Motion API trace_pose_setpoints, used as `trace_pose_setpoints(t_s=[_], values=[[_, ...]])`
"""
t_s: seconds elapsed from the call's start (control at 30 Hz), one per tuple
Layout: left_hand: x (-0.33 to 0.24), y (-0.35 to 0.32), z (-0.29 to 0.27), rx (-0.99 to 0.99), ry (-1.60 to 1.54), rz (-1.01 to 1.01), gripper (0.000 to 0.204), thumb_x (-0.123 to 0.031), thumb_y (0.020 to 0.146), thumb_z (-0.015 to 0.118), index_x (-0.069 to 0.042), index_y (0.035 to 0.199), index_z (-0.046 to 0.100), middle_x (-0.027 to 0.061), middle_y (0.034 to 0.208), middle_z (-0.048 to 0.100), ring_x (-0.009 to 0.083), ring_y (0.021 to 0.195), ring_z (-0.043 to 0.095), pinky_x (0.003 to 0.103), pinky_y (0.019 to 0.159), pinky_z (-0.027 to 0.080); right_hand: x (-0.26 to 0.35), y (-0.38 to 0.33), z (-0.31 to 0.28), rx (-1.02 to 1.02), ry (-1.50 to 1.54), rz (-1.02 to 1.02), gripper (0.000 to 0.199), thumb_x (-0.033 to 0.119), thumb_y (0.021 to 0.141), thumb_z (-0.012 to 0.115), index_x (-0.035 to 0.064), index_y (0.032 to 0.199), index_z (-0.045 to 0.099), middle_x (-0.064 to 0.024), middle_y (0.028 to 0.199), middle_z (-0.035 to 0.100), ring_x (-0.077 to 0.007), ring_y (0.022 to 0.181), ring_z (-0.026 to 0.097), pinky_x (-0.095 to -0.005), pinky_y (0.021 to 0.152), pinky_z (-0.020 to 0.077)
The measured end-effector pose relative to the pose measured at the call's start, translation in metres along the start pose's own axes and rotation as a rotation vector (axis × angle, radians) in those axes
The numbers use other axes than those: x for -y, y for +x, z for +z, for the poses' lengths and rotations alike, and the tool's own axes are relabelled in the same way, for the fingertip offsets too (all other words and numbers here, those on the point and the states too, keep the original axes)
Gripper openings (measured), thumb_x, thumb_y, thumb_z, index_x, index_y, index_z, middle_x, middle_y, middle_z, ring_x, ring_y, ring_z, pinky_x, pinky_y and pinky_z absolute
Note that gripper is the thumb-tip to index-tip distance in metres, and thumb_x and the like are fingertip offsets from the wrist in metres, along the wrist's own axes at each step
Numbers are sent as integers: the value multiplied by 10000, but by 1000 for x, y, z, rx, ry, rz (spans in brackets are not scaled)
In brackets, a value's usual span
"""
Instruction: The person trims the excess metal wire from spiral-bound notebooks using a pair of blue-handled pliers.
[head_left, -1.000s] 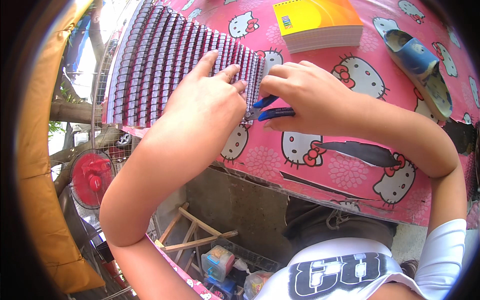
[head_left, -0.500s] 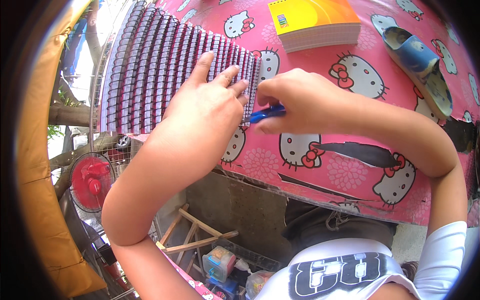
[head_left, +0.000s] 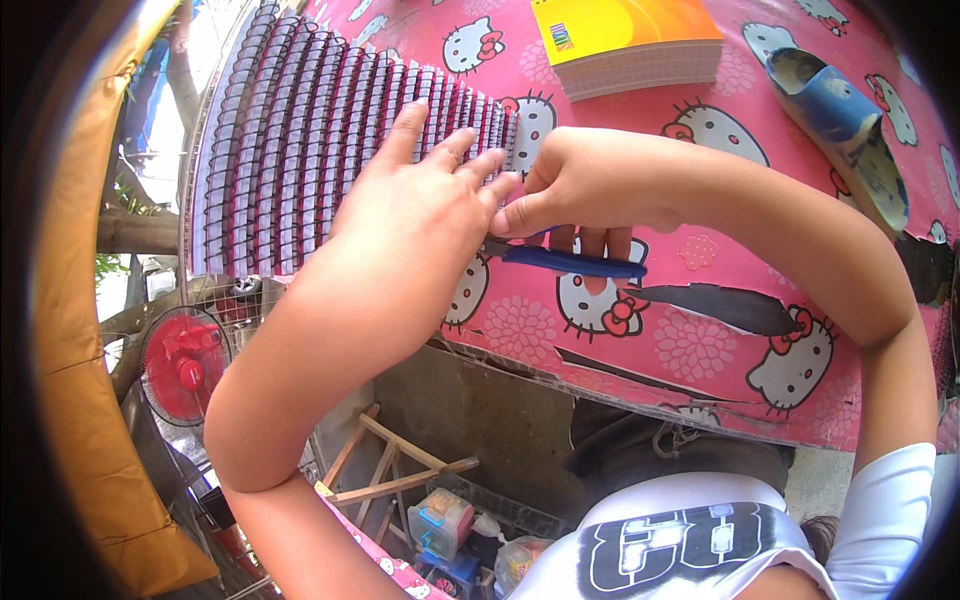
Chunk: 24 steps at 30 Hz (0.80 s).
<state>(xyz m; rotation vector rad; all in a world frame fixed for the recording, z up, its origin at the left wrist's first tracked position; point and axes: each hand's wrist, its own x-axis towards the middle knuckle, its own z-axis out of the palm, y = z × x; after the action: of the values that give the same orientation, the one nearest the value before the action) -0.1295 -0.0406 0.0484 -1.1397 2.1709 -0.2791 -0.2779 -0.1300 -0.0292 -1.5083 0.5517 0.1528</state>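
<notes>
A fanned row of spiral-bound notebooks (head_left: 285, 150) lies at the left of the table, their black coil bindings side by side. My left hand (head_left: 415, 215) rests on top of the row's right part with its fingers spread. Close beside it, my right hand (head_left: 580, 190) holds blue-handled pliers (head_left: 585, 262). Their dark metal jaw points left, at the near right end of the row, and its tip is partly hidden by my left hand. My right fingers curl around the handles, and the thumb reaches toward the bindings.
A stack of notepads with a yellow-orange cover (head_left: 630, 45) stands at the back. A blue slipper (head_left: 840, 130) lies at the right. The pink table cover (head_left: 600, 360) is torn near its front edge. Below are a red fan (head_left: 185, 365), a wooden frame (head_left: 400, 465) and plastic boxes (head_left: 440, 522).
The pliers have swung so that their long blue handles now show stretched to the right. My right hand has turned, its thumb moving up-left toward the bindings. The left hand stays nearly in place.
</notes>
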Motion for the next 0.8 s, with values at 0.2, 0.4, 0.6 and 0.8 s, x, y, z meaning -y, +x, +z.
trace_pose_setpoints(t_s=[0.2, 0.4, 0.6, 0.8], values=[[0, 2, -5, 103, 82, 1, 559, -1, 752, 584, -61, 1307, 557, 79, 1370, 537, 225, 1355, 402, 456, 1179, 181, -32, -7, 12, -486, -939, -691, 385, 331, 764, 748, 34, 991, 656, -142, 958, 634, -293, 908, 644, -447, 752, 505], [-2, 2, -6, 106, 104, -4, 521, 2, 760, 567, -58, 1278, 580, 77, 1358, 546, 223, 1352, 405, 441, 1178, 203, -42, -3, 17, -662, -1097, -821, 394, 314, 744, 762, 57, 1021, 649, -100, 1003, 606, -265, 943, 628, -401, 763, 495], [-2, 3, -6, 109, 133, 9, 509, 0, 753, 582, -71, 1257, 591, 61, 1362, 543, 210, 1350, 407, 431, 1177, 205, -6, -3, 5, -150, -591, -270, 356, 281, 796, 734, -13, 970, 633, -159, 774, 640, -282, 665, 667, -421, 604, 522], [-8, 5, -2, 170, 194, 16, 508, -69, 766, 636, -163, 1264, 612, 20, 1372, 530, 221, 1369, 379, 490, 1171, 164, 10, -4, 0, -43, -434, -43, 448, 371, 834, 706, -50, 969, 634, -196, 738, 656, -261, 639, 687, -398, 605, 553]])
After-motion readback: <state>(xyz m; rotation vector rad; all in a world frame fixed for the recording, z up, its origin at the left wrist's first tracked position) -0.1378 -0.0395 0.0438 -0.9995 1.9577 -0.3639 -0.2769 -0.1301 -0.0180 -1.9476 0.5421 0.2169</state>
